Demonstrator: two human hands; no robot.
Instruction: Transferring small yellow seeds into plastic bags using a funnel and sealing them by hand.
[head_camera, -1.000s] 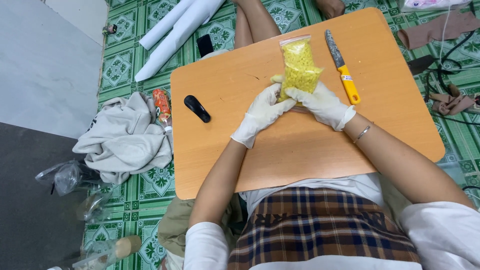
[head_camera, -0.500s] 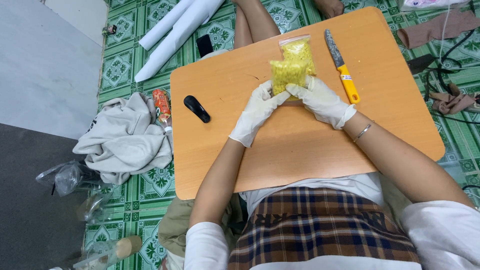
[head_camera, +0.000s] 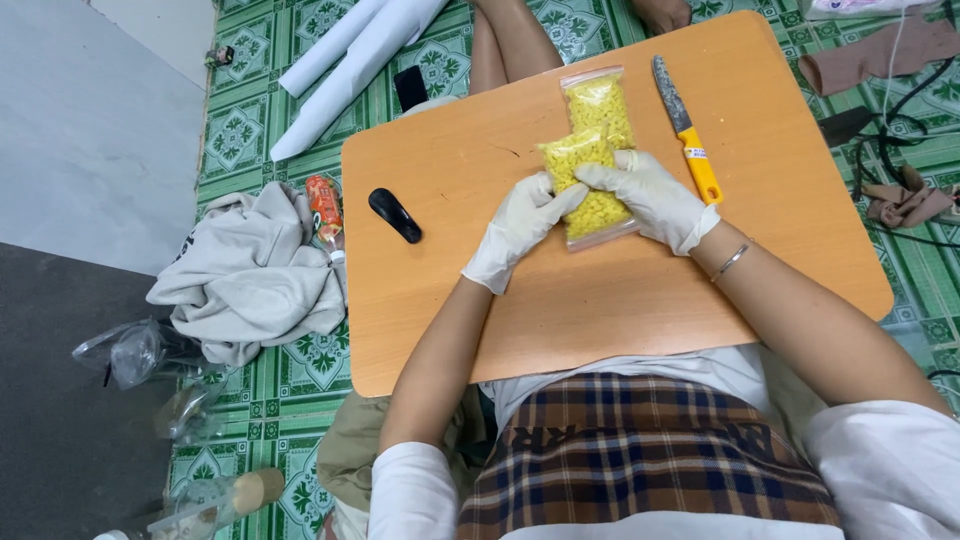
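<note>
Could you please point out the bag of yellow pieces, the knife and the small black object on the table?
bag of yellow pieces (head_camera: 597, 110): head view, upper filled part.
knife (head_camera: 702, 167): head view, yellow handle.
small black object (head_camera: 395, 215): head view, its middle.

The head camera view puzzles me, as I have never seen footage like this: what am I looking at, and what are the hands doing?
The camera sits on a person's head and looks down, so you see their own arms from above. Both hands wear pale gloves. The left hand and right hand together grip a clear bag of small yellow pieces, lying on an orange board. To the right of the bag lies a knife with a yellow handle; to the left, a small black object. On the green tiled floor beside the board lies a grey garment.
</note>
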